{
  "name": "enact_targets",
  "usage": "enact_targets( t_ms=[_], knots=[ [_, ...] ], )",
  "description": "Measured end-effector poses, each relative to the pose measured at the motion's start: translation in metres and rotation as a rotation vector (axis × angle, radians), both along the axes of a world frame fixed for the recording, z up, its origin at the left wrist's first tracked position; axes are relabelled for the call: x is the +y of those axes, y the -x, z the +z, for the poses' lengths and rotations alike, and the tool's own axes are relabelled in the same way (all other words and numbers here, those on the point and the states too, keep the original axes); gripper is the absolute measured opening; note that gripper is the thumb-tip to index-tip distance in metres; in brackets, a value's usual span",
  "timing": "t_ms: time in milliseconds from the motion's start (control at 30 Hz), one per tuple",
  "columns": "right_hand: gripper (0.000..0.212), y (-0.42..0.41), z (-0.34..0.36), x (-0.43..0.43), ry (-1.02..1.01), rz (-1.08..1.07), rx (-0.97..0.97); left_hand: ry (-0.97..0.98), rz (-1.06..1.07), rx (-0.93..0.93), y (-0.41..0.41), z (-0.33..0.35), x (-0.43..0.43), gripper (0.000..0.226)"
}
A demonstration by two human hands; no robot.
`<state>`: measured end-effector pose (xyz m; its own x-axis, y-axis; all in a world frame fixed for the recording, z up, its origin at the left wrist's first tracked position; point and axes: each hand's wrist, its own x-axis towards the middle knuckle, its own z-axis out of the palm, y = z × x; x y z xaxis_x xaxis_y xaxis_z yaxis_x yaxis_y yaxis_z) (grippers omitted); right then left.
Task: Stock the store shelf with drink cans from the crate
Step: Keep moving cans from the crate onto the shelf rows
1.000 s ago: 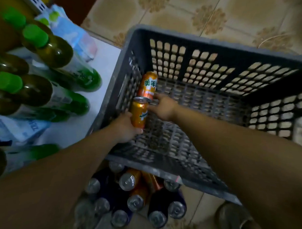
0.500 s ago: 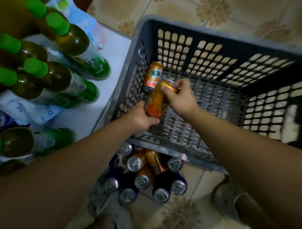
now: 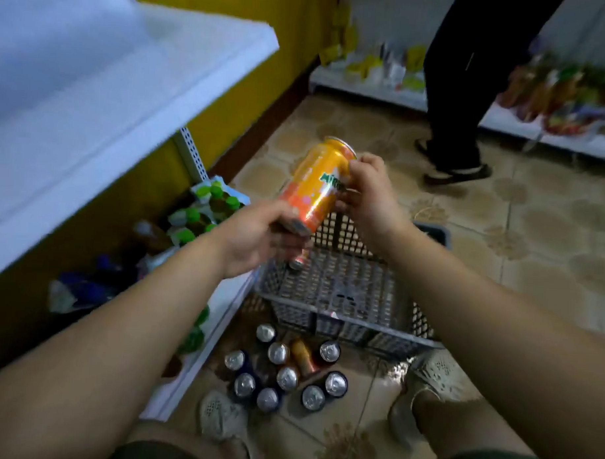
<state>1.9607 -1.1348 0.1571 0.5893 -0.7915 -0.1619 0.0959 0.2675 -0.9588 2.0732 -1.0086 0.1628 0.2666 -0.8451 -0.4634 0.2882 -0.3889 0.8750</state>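
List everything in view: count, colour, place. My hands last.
orange can: one, orange, tilted, held above the crate
crate: one, grey, on the floor
can in crate: one, orange, mostly hidden under the left hand
floor cans: about ten, mostly dark blue, some orange, beside the crate's near side
bottles: several, green caps, low shelf at left
upper shelf: one, white, upper left
another person: one, dark trousers, far right
shoes: two, pale, bottom
left hand: grips the can's base
right hand: grips the can's top
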Motion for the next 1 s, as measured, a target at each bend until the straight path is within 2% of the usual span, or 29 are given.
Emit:
enact_targets(
  t_ms=[67,167,267,333,367,467,533,600,667,733,833,1000],
  knots=[
    [0.012,0.010,0.045,0.024,-0.019,0.040,-0.059,0.029,-0.093,0.051,0.009,0.038,0.029,0.039],
    [0.017,0.019,0.104,0.061,0.157,0.111,-0.041,0.131,-0.041,-0.032,0.029,0.084,0.070,0.051],
    [0.030,0.014,0.150,0.105,0.329,0.150,-0.041,0.217,0.134,-0.347,0.047,0.122,0.112,0.061],
    [0.031,0.006,0.174,0.138,0.412,0.180,-0.056,0.209,0.294,-0.494,0.054,0.142,0.142,0.055],
    [0.028,0.001,0.184,0.152,0.437,0.236,-0.066,0.221,0.363,-0.491,0.055,0.151,0.157,0.052],
    [0.015,-0.016,0.210,0.189,0.436,0.520,-0.044,0.286,0.429,-0.320,0.050,0.170,0.209,0.048],
    [0.024,-0.025,0.223,0.213,0.480,0.653,-0.012,0.304,0.458,-0.257,0.048,0.177,0.241,0.040],
    [0.034,-0.035,0.229,0.236,0.549,0.701,-0.003,0.279,0.527,-0.316,0.049,0.179,0.264,0.030],
    [0.042,-0.045,0.229,0.258,0.590,0.729,0.006,0.244,0.635,-0.438,0.047,0.178,0.282,0.042],
    [0.037,-0.056,0.229,0.275,0.589,0.800,0.003,0.240,0.718,-0.475,0.045,0.180,0.299,0.049],
    [0.021,-0.070,0.234,0.295,0.554,0.947,-0.030,0.235,0.754,-0.392,0.038,0.181,0.327,0.039],
    [0.028,-0.099,0.226,0.316,0.692,0.914,-0.030,-0.060,0.712,-0.620,0.015,0.168,0.365,0.043]
  ],
)
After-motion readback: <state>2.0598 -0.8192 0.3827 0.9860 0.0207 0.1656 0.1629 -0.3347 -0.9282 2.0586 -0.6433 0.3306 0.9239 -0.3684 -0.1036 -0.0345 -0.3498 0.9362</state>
